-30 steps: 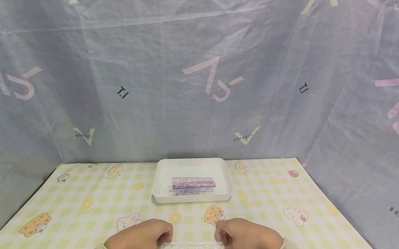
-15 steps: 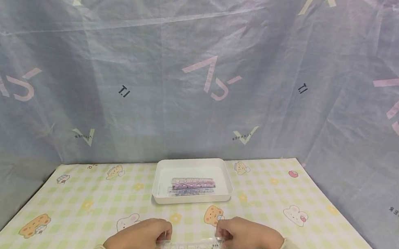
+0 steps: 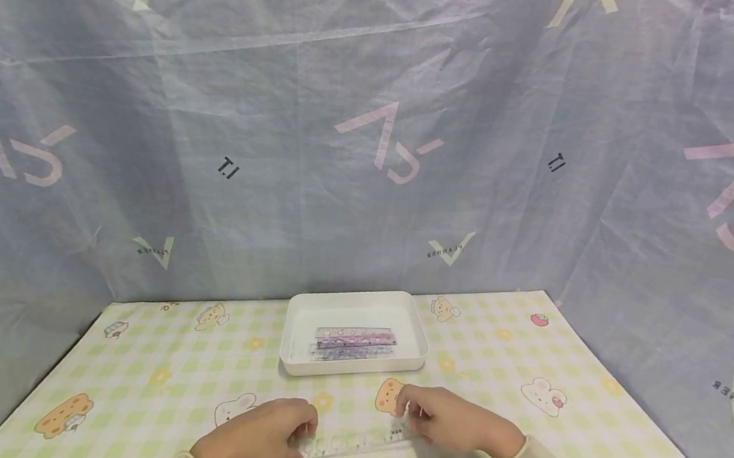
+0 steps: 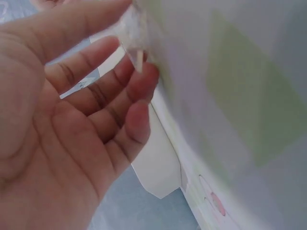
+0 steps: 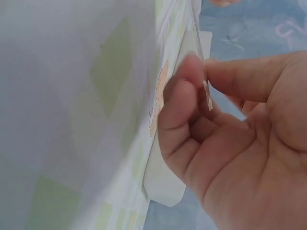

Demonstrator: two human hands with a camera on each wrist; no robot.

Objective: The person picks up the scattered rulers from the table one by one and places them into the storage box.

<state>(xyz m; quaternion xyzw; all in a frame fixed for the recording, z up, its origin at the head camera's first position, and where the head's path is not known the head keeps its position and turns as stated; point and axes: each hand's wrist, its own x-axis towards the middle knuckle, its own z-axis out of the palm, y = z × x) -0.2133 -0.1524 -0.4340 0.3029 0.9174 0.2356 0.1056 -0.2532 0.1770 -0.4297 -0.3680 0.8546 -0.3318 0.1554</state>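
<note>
A clear ruler (image 3: 356, 444) with cut-out shapes spans the gap between both hands near the table's front. Its left end is pinched by my left hand (image 3: 265, 433), thumb on the near side. My right hand (image 3: 450, 420) pinches the other end, which sits a little higher and farther away than the left end. In the right wrist view the ruler's edge (image 5: 199, 33) stands thin between thumb and fingertips. The left wrist view shows a blurred ruler end (image 4: 135, 28) by the thumb tip and fingers.
Beyond the hands stands a white tray (image 3: 351, 369), holding several rulers (image 3: 356, 343) in pink, purple and blue tints. A checked cloth (image 3: 137, 399) with cartoon prints covers the table. Grey-blue fabric (image 3: 282, 136) hangs behind and at the sides.
The right hand has risen slightly away from me, taking the ruler's right end with it, so the ruler slants more. The left hand stays nearly in place; the ruler has turned about its length.
</note>
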